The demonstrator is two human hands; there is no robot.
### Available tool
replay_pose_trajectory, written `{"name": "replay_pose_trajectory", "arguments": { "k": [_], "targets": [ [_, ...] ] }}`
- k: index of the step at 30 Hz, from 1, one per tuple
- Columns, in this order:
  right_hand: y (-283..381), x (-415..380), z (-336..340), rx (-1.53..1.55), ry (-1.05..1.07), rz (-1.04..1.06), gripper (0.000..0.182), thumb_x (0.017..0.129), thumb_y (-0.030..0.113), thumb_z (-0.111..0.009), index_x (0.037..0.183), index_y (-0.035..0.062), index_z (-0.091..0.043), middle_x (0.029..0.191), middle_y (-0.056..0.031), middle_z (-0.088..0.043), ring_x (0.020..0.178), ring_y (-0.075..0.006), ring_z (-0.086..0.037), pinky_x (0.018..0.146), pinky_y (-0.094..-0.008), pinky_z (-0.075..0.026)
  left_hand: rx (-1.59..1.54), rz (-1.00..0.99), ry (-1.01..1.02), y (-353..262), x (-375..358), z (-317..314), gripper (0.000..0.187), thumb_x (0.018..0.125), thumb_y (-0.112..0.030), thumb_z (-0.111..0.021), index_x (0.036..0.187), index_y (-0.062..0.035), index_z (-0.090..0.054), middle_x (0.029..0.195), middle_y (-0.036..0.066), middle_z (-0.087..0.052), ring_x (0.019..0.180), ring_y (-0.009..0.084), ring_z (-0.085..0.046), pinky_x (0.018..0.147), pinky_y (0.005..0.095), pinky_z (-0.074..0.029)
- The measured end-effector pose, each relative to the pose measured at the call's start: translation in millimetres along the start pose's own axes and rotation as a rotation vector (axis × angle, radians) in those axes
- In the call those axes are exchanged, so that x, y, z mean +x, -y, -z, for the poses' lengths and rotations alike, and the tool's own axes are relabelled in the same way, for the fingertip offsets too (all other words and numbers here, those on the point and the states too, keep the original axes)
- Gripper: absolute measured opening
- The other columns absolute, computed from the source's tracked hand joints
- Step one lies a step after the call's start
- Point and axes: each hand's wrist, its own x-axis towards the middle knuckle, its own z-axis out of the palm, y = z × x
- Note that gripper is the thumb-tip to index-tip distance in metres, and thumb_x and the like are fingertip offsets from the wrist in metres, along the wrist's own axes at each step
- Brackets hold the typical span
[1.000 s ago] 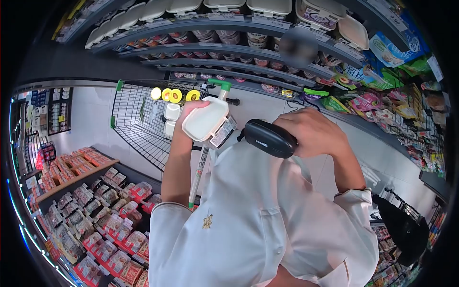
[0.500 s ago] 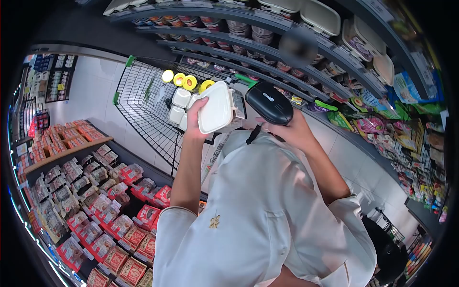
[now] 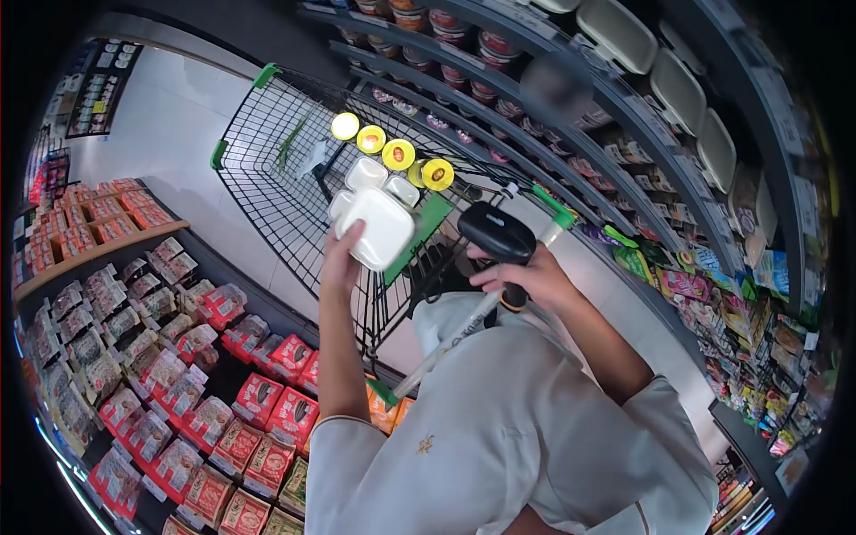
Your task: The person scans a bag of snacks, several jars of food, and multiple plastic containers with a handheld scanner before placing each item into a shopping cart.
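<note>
My left hand (image 3: 341, 260) grips a white plastic food container with a squarish lid (image 3: 383, 230), its thumb on the lid, over the near part of a wire shopping cart (image 3: 259, 201). Beneath it in the cart are several similar small white-lidded containers (image 3: 366, 173). A row of round yellow-lidded tubs (image 3: 398, 154) stands behind them. My right hand (image 3: 539, 278) is closed round the handle of a black handheld scanner (image 3: 497, 234), its rounded head up, near the green-ended cart handle (image 3: 555, 230).
Shelves (image 3: 535, 85) with cup-shaped tubs and white-lidded containers rise at the upper right. Hanging snack bags (image 3: 687, 283) line the right side. On the lower left, a display holds red food packs (image 3: 259, 399), with orange boxes (image 3: 107, 230) behind. The cart stands on pale floor tiles (image 3: 169, 116).
My left hand has lowered the white container toward the cart and tilted its lid up to face me. The scanner has shifted slightly away from it. More of the cart and its handle shows.
</note>
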Motion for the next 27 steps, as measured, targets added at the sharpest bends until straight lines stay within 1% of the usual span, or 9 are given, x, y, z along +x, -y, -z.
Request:
{"name": "replay_pose_trajectory", "arguments": {
  "k": [3,6,9,12,13,16,18,20,27],
  "targets": [
    [-10.3,10.9,-7.3,-0.036,-0.013,-0.204,0.056,0.083,-0.005,-0.060,0.138,-0.0029,-0.052,0.126,-0.0177,-0.067,0.091,-0.0291,-0.075,0.076,-0.0346,-0.062,0.124,-0.111,-0.176,-3.9,66.5,80.7,0.052,0.091,-0.014,-0.075,0.133,0.0031,-0.050,0.120,0.013,-0.064,0.107,0.0212,-0.065,0.095,0.0346,-0.053],
    [-20.8,19.3,-8.7,-0.085,-0.003,-0.281,0.056,0.084,-0.005,-0.061,0.139,-0.0038,-0.050,0.124,-0.0189,-0.067,0.090,-0.0293,-0.075,0.076,-0.0354,-0.062,0.285,-0.069,-0.431,12.2,129.6,157.9,0.060,0.083,-0.019,-0.084,0.131,-0.0018,-0.052,0.117,0.011,-0.063,0.104,0.0214,-0.064,0.085,0.0348,-0.054],
    [-17.2,24.2,-13.7,-0.055,-0.017,-0.279,0.047,0.083,-0.004,-0.064,0.130,-0.0056,-0.055,0.120,-0.0160,-0.068,0.088,-0.0271,-0.075,0.078,-0.0353,-0.063,0.343,0.050,-0.536,27.5,171.5,202.8,0.061,0.080,-0.021,-0.086,0.128,-0.0055,-0.053,0.118,0.010,-0.062,0.104,0.0219,-0.064,0.082,0.0379,-0.054],
    [-19.6,29.7,-15.9,0.007,-0.065,-0.291,0.048,0.084,-0.005,-0.063,0.130,-0.0064,-0.053,0.117,-0.0177,-0.068,0.087,-0.0281,-0.074,0.079,-0.0378,-0.064,0.373,0.201,-0.631,56.7,203.7,237.8,0.058,0.079,-0.021,-0.086,0.124,-0.0072,-0.053,0.119,0.010,-0.060,0.104,0.0226,-0.063,0.081,0.0417,-0.055],
    [-23.3,31.1,-12.5,0.018,-0.057,-0.288,0.047,0.085,-0.006,-0.062,0.131,-0.0062,-0.052,0.116,-0.0185,-0.068,0.086,-0.0301,-0.074,0.078,-0.0399,-0.064,0.352,0.243,-0.608,64.8,211.0,246.9,0.065,0.075,-0.024,-0.089,0.125,-0.0140,-0.050,0.118,0.007,-0.061,0.109,0.0250,-0.057,0.087,0.0478,-0.047],
    [-31.2,31.3,-14.3,0.054,-0.075,-0.293,0.047,0.085,-0.007,-0.061,0.132,-0.0055,-0.051,0.115,-0.0184,-0.068,0.086,-0.0309,-0.074,0.076,-0.0409,-0.064,0.297,0.230,-0.498,88.9,223.7,269.9,0.065,0.076,-0.023,-0.088,0.127,-0.0133,-0.049,0.119,0.007,-0.060,0.110,0.0241,-0.057,0.089,0.0469,-0.047],
    [-34.4,31.3,-15.1,0.059,-0.069,-0.269,0.047,0.086,-0.008,-0.061,0.132,-0.0048,-0.052,0.115,-0.0190,-0.068,0.084,-0.0299,-0.074,0.075,-0.0412,-0.064,0.182,0.190,-0.387,101.1,236.1,287.2,0.054,0.083,-0.012,-0.082,0.128,-0.0065,-0.053,0.118,0.008,-0.063,0.108,0.0233,-0.062,0.093,0.0406,-0.051],
    [-32.8,32.7,-19.1,0.043,-0.071,-0.257,0.047,0.086,-0.009,-0.060,0.132,-0.0053,-0.051,0.115,-0.0198,-0.068,0.084,-0.0296,-0.075,0.075,-0.0410,-0.064,0.160,0.104,-0.326,106.7,243.5,292.8,0.050,0.086,-0.008,-0.078,0.130,-0.0030,-0.055,0.120,0.009,-0.065,0.108,0.0224,-0.064,0.094,0.0354,-0.052],
    [-37.5,35.0,-18.0,0.002,-0.046,-0.244,0.046,0.086,-0.011,-0.058,0.131,-0.0075,-0.051,0.115,-0.0203,-0.068,0.085,-0.0296,-0.075,0.073,-0.0393,-0.065,0.260,0.041,-0.219,107.0,258.6,298.4,0.048,0.092,-0.009,-0.073,0.135,0.0023,-0.055,0.121,0.010,-0.067,0.107,0.0195,-0.065,0.091,0.0314,-0.052]
  ]
}}
